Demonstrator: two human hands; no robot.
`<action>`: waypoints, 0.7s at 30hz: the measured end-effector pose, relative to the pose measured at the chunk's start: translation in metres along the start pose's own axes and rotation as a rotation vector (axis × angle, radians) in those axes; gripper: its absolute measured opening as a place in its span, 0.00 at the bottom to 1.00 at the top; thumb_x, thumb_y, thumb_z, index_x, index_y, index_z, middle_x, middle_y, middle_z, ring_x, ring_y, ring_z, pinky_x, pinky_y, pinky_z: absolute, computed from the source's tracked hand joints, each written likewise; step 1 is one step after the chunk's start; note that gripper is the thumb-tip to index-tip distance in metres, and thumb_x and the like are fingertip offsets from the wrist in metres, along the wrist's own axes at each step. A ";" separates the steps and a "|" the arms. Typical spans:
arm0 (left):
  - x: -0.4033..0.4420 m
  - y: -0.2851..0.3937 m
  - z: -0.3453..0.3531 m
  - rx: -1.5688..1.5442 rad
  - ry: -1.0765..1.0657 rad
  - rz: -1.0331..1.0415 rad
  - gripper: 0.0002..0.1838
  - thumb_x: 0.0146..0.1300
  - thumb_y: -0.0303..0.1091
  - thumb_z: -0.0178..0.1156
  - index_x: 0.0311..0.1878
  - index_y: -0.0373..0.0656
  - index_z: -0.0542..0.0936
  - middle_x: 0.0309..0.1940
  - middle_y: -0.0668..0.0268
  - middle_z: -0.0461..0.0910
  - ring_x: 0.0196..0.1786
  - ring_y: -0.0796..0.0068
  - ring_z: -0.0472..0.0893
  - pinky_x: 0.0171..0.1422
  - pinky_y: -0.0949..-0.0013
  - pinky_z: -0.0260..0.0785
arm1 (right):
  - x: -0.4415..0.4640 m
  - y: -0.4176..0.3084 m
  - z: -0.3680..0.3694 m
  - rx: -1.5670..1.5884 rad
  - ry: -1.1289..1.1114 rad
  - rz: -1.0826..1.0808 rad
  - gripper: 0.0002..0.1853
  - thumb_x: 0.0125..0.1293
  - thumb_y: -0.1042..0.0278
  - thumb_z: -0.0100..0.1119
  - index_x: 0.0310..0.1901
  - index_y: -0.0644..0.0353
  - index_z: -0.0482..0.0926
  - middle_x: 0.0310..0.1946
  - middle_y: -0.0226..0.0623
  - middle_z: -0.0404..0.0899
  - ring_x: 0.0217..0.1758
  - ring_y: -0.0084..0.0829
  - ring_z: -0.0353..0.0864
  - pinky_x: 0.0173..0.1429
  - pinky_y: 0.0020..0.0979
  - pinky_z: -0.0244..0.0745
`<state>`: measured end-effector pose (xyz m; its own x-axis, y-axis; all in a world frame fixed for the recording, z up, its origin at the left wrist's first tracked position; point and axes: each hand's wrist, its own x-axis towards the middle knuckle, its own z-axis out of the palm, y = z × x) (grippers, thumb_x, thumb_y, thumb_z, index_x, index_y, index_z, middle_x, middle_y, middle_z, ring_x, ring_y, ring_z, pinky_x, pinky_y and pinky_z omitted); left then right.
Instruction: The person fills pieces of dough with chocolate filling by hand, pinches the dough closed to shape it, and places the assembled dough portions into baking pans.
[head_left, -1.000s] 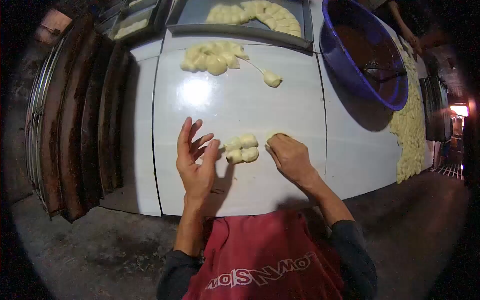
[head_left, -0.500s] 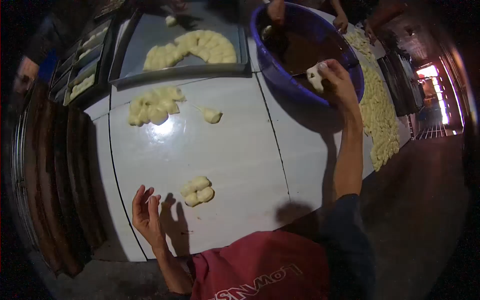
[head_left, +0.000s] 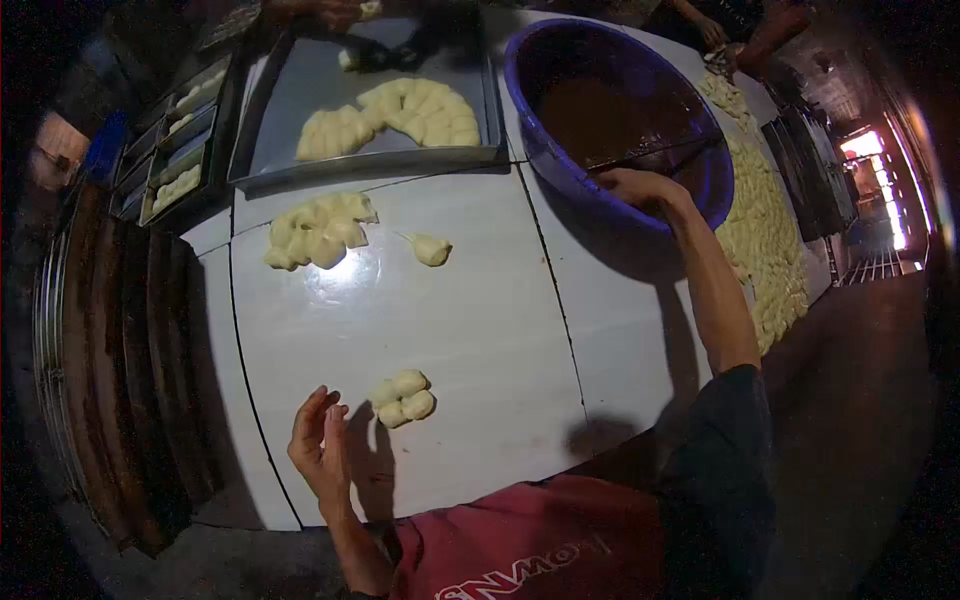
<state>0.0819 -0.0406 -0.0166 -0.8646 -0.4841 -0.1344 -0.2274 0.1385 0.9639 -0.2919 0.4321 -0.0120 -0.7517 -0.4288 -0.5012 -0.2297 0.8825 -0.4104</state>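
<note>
My left hand [head_left: 325, 437] is raised over the white table [head_left: 480, 330], empty, its fingers curved and apart. Just right of it lies a small cluster of dough balls [head_left: 403, 398]. My right hand [head_left: 640, 188] reaches over the near rim of the purple basin [head_left: 560, 165], with its fingertips down inside the rim. Those fingertips are hidden, so what they hold does not show. Brown filling [head_left: 590, 115] lies in the basin. Farther back on the table are a bigger clump of dough pieces [head_left: 318, 232] and a single dough piece [head_left: 432, 249] with a thin tail.
A metal tray [head_left: 400, 160] at the back holds a curved row of dough. Smaller tins [head_left: 180, 190] and stacked dark trays [head_left: 120, 360] stand left. Many dough pieces [head_left: 765, 240] cover the right side. Other people's hands [head_left: 712, 35] are at the far edge.
My right hand went from the table to the basin. The pale dough piece it held above the rim half a second ago no longer shows. The view has swung right.
</note>
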 end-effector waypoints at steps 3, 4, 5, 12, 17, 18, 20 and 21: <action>0.000 -0.003 0.002 -0.032 -0.044 0.065 0.17 0.73 0.28 0.58 0.61 0.30 0.77 0.52 0.51 0.82 0.52 0.66 0.83 0.57 0.63 0.80 | -0.023 -0.041 -0.007 0.141 0.213 0.034 0.16 0.70 0.57 0.60 0.46 0.62 0.80 0.36 0.31 0.80 0.42 0.28 0.76 0.51 0.33 0.72; 0.000 0.009 0.003 -0.001 -0.051 -0.017 0.18 0.73 0.28 0.59 0.61 0.28 0.77 0.52 0.51 0.82 0.52 0.66 0.84 0.57 0.63 0.79 | -0.031 -0.053 -0.021 0.243 0.127 0.087 0.14 0.71 0.56 0.60 0.45 0.60 0.80 0.34 0.26 0.78 0.41 0.22 0.76 0.49 0.28 0.73; 0.000 0.008 0.003 0.023 -0.057 -0.011 0.17 0.72 0.28 0.59 0.61 0.29 0.77 0.51 0.51 0.82 0.52 0.65 0.83 0.57 0.64 0.79 | -0.040 -0.063 -0.027 0.299 0.228 0.082 0.13 0.71 0.57 0.61 0.45 0.59 0.80 0.34 0.25 0.77 0.41 0.20 0.76 0.48 0.26 0.73; 0.016 0.045 0.052 -0.029 -0.319 0.063 0.16 0.70 0.27 0.61 0.59 0.33 0.80 0.51 0.53 0.85 0.53 0.66 0.85 0.59 0.63 0.79 | -0.099 -0.137 0.005 1.206 0.650 -0.154 0.11 0.70 0.61 0.64 0.47 0.57 0.79 0.36 0.26 0.78 0.40 0.19 0.78 0.46 0.25 0.75; 0.024 0.065 0.124 -0.416 -0.673 -0.064 0.23 0.76 0.42 0.57 0.65 0.37 0.76 0.60 0.59 0.80 0.61 0.66 0.80 0.63 0.63 0.75 | -0.113 -0.230 0.080 1.616 0.725 -0.267 0.11 0.71 0.63 0.64 0.47 0.59 0.77 0.40 0.28 0.78 0.41 0.22 0.80 0.44 0.25 0.79; 0.025 0.067 0.134 -0.473 -0.728 -0.131 0.28 0.77 0.51 0.52 0.69 0.38 0.73 0.63 0.60 0.78 0.64 0.67 0.78 0.66 0.61 0.72 | -0.109 -0.236 0.096 1.672 0.650 -0.262 0.10 0.72 0.64 0.63 0.47 0.59 0.77 0.40 0.28 0.78 0.42 0.21 0.80 0.45 0.24 0.79; 0.024 0.065 0.147 -0.679 -0.780 -0.225 0.30 0.78 0.53 0.50 0.70 0.39 0.72 0.63 0.61 0.78 0.67 0.68 0.75 0.70 0.58 0.68 | -0.092 -0.233 0.129 1.729 0.417 -0.334 0.10 0.74 0.64 0.61 0.49 0.59 0.76 0.40 0.28 0.78 0.42 0.20 0.80 0.47 0.23 0.79; 0.023 0.066 0.146 -0.787 -0.798 -0.293 0.29 0.78 0.53 0.49 0.70 0.39 0.72 0.63 0.63 0.78 0.68 0.68 0.74 0.71 0.57 0.67 | -0.090 -0.241 0.140 1.717 0.350 -0.302 0.10 0.75 0.63 0.59 0.51 0.59 0.75 0.40 0.30 0.79 0.43 0.19 0.80 0.47 0.22 0.79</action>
<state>-0.0182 0.0839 0.0108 -0.9254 0.3135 -0.2130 -0.3670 -0.6004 0.7105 -0.0825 0.2309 0.0255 -0.9462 -0.2625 -0.1890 0.2987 -0.4848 -0.8220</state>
